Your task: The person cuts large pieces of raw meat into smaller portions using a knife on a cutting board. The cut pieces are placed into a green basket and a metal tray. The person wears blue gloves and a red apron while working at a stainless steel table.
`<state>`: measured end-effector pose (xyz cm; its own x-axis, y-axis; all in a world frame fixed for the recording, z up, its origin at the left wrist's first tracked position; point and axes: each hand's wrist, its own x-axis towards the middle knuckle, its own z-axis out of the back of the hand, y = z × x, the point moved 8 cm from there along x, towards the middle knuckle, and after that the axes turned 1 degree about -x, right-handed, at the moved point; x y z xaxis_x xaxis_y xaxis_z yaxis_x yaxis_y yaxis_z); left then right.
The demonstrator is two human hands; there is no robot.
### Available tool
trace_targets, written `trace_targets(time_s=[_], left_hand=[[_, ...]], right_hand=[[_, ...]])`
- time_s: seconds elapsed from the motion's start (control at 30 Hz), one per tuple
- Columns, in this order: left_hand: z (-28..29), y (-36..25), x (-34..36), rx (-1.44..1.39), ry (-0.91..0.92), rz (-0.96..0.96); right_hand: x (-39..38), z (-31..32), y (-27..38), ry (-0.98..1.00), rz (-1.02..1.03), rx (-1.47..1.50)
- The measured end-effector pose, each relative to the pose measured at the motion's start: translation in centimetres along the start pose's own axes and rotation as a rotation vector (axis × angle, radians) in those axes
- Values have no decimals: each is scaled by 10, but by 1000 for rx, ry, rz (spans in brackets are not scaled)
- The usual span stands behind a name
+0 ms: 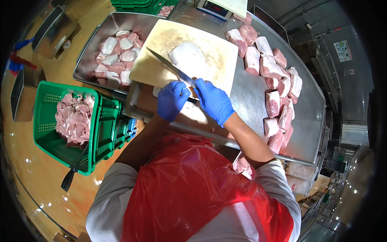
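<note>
My right hand [213,101], in a blue glove, is closed around a long knife [169,65]. Its blade slants up and left across the pale cutting board [155,38]. Close beside it, my gloved left hand [172,101] is curled into a fist near the heel of the blade. A short dark piece [192,100] shows between the two hands; I cannot make out what it is or whether the left fist holds it. On the board, just beyond the blade, lies a large pale piece of meat [188,56], washed out by glare.
Several pink meat blocks [272,66] line the right of the steel table [252,99]. A steel tub [86,54] of cut meat stands left of the board. Nearer, a green crate [46,117] holds trimmings, a black-handled tool [69,179] leaning over its rim. A scale [213,9] sits at the back.
</note>
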<state>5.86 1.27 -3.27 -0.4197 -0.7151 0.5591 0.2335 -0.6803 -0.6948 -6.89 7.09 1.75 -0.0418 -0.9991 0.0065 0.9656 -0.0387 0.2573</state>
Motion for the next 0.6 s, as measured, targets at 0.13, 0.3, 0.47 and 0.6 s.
trace_targets(time_s=[0.13, 0.3, 0.47, 0.6], left_hand=[[5, 4, -5, -25, 2, -57], [78, 33, -28, 152, -264, 165], [284, 92, -70, 570, -756, 489], [281, 125, -54, 883, -205, 434]], right_hand=[[-33, -2, -48, 261, 21, -241], [-91, 58, -121, 384, 23, -559], [-127, 88, -157, 100, -207, 145], [-104, 36, -156, -144, -678, 1093]])
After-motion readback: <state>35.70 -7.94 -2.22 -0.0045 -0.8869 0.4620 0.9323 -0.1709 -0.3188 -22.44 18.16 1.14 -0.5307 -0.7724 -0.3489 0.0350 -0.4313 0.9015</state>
